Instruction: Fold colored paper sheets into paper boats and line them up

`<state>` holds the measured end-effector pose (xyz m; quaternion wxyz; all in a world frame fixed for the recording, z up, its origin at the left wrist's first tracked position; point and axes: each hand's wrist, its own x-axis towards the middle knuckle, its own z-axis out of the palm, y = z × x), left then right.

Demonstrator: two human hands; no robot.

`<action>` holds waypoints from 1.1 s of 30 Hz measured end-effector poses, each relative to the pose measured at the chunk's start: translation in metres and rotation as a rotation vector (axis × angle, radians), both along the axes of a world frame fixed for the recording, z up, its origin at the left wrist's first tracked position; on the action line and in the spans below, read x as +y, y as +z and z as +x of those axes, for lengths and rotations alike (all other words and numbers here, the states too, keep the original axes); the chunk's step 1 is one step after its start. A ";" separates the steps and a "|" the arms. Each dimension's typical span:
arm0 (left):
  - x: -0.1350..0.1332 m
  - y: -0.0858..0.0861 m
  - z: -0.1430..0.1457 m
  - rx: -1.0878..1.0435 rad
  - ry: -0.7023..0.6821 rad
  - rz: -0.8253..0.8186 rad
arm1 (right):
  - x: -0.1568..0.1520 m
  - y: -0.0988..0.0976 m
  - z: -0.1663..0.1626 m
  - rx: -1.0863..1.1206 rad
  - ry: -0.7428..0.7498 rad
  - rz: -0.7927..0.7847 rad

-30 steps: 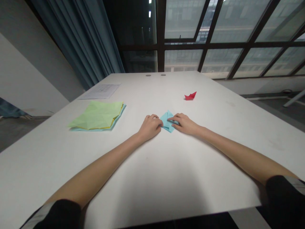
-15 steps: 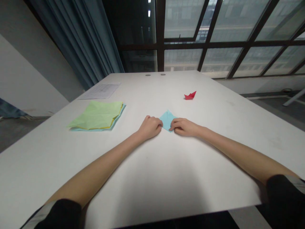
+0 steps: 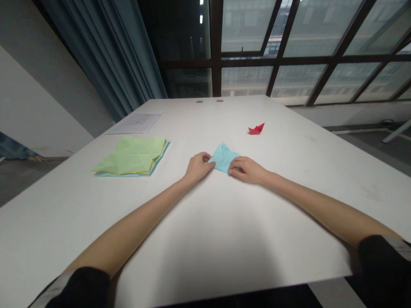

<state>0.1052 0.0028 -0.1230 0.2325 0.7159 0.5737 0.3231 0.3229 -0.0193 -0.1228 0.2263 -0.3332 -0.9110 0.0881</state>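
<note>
White and broad, the tabletop (image 3: 205, 239) is stretching toward dark-framed windows (image 3: 244, 63) at twelve o'clock. Near its middle, light-blue folded paper (image 3: 223, 157) is lying between the person's two hands, looking slightly bowed rather than flat. At nine o'clock from it, the left hand (image 3: 197, 167) is pinching the near corner between thumb and finger; between three and four o'clock, the right hand (image 3: 248, 170) is gripping the opposite edge with curled fingers. How firmly either is squeezing, I cannot tell.

With both sides being held, an uneven tug could be tearing a crease or skewing the layers, and a loosening pinch could be letting a flap spring open. Pressing down on the bow could be leaving a stray fold.

Between one and two o'clock, a small red paper boat (image 3: 256, 129) is sitting well apart; a wide right-hand sweep could be tipping it. Farther out at nine o'clock, a stack of coloured sheets (image 3: 131, 155) is lying loosely aligned, so a brushing left arm could be sliding it. At ten o'clock, a printed sheet (image 3: 136, 123) is resting flat.
</note>
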 end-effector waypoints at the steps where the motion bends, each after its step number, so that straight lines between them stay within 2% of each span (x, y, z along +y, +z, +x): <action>1: 0.001 -0.001 0.001 -0.119 -0.012 -0.038 | 0.001 -0.001 -0.001 0.013 -0.036 -0.003; 7: -0.003 0.001 0.011 -0.694 -0.048 -0.246 | 0.010 -0.014 0.002 0.105 -0.435 -0.001; 9: -0.004 0.004 0.013 -0.809 -0.042 -0.265 | 0.014 -0.018 0.004 0.192 -0.563 -0.028; 11: -0.005 0.006 0.013 -0.880 -0.043 -0.279 | 0.018 -0.019 0.004 0.311 -0.619 -0.129; 13: -0.005 0.008 0.013 -0.928 -0.047 -0.298 | 0.021 -0.018 0.003 0.461 -0.581 -0.310; 16: -0.005 0.010 0.013 -0.986 -0.049 -0.331 | 0.023 -0.013 -0.001 0.707 -0.411 -0.615; 19: -0.006 0.011 0.013 -1.010 -0.050 -0.350 | 0.023 -0.008 -0.004 0.895 -0.338 -0.749; 22: -0.006 0.008 0.013 -0.990 -0.050 -0.320 | 0.021 -0.003 -0.005 1.019 -0.374 -0.628; 25: -0.003 0.003 0.012 -0.926 0.026 -0.257 | 0.018 0.005 -0.001 0.984 -0.415 -0.318; 27: 0.000 0.000 0.010 -0.865 0.076 -0.228 | 0.015 0.010 0.003 0.788 -0.430 -0.068; 29: 0.003 -0.001 0.007 -0.780 0.098 -0.185 | 0.011 0.012 0.006 0.495 -0.387 0.134; 31: 0.005 -0.002 0.005 -0.648 0.105 -0.113 | 0.008 0.010 0.006 0.207 -0.281 0.242; 33: 0.005 -0.001 0.002 -0.462 0.102 -0.027 | 0.005 0.006 0.004 -0.002 -0.167 0.271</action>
